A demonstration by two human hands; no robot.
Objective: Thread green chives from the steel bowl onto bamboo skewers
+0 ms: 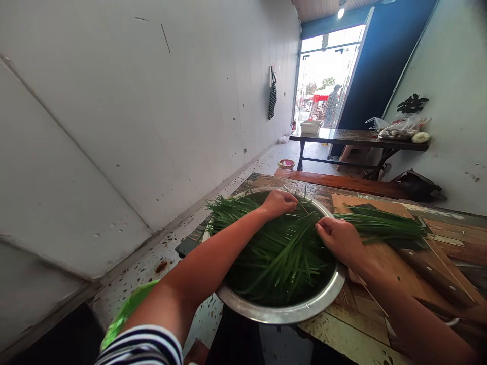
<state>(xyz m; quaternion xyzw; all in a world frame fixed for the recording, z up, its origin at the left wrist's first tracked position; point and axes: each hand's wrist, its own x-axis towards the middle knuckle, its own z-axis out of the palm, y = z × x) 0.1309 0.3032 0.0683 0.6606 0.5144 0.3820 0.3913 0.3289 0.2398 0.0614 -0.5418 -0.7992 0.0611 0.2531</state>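
A wide metal basin (279, 317) full of water holds a mass of garlic chives (281, 248), their long green blades fanned across it. Above its far side, my left hand (280, 203) is closed in a pinch on a thin brownish chive blade (303, 207). My right hand (338, 237) is at the basin's right rim, thumb and fingers closed on the ends of some chives; its fingertips are partly hidden. To the right, a bunch of chives (384, 224) lies on a wooden cutting board (342, 200), with a cleaver (429, 276) beside it.
The basin stands on a wooden table (365, 317). Beyond are a red-brown bench (342, 183) and a dark table (342, 134) bearing a white tub (311, 126) and plastic bags (401, 128). A green bag (127, 309) is low at left. A person (332, 105) stands outside the glass door.
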